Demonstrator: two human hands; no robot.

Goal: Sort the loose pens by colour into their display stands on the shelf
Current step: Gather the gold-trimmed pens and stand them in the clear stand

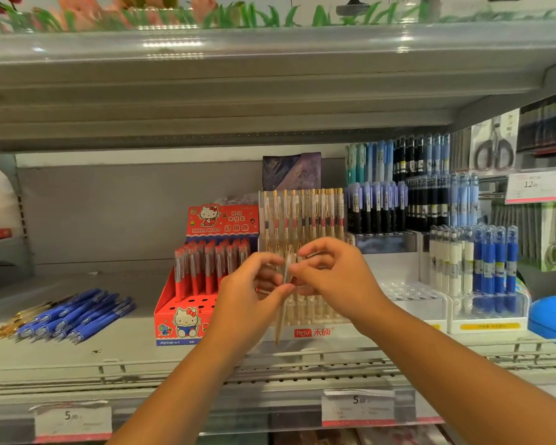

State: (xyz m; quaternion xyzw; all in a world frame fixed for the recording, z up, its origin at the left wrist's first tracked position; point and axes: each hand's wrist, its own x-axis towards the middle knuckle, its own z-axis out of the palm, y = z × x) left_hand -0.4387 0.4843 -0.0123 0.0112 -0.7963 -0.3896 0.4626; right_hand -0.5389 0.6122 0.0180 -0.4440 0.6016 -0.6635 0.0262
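My left hand [254, 285] and right hand [329, 273] pinch one clear gold-trimmed pen [284, 284] upright before its clear stand [302, 332]. Light, stiff, probably slippery; best gripped mid-barrel.

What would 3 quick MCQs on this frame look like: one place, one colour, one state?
1. Where does the loose pile of pens lie?
A. left on the shelf
B. inside the red stand
C. on the top shelf

2. What colour are most pens in that pile?
A. green
B. blue
C. black

3. What is the state of the clear pen?
A. lying on the shelf
B. slotted in a stand
C. held by both hands

Key: 1 A, it lies flat left of the red stand. 2 B, mostly blue barrels. 3 C, the left hand and right hand pinch it before the clear stand.
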